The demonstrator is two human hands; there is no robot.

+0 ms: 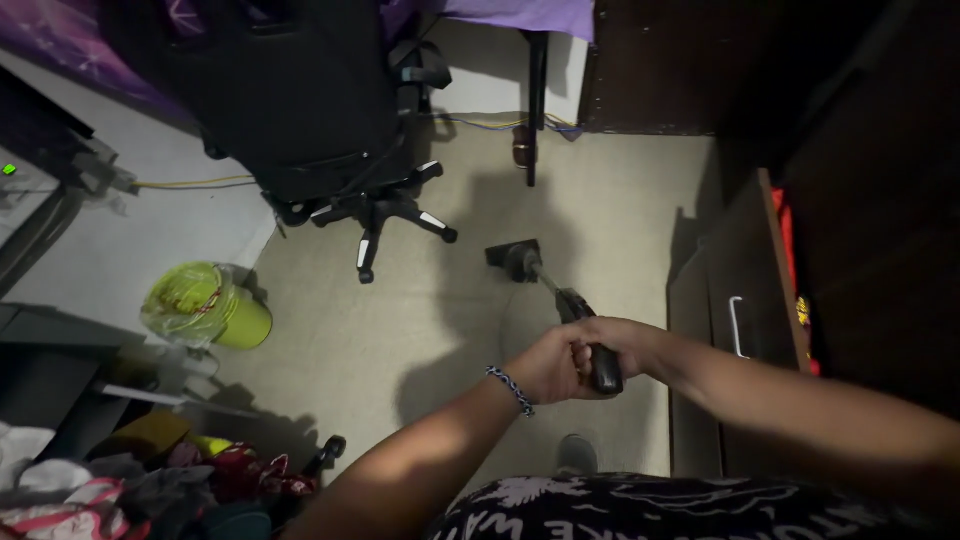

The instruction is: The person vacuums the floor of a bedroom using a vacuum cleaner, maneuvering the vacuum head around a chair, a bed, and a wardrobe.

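Dim room, pale tiled floor [420,330] with hard shadows. Black swivel chair [300,100] near the top edge; green lined waste bin [205,305] by the left wall. Dark drawer cabinet [735,310] along the right side. Clothes heap [120,490] in the bottom left corner.

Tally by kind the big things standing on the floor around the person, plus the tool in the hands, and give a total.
Office chairs: 1, black chair
Bins: 1, yellow-green bin lined with a plastic bag
Drawer cabinets: 1, dark cabinet
Long-handled floor tools: 1, floor tool gripped by left hand and right hand
Total: 4
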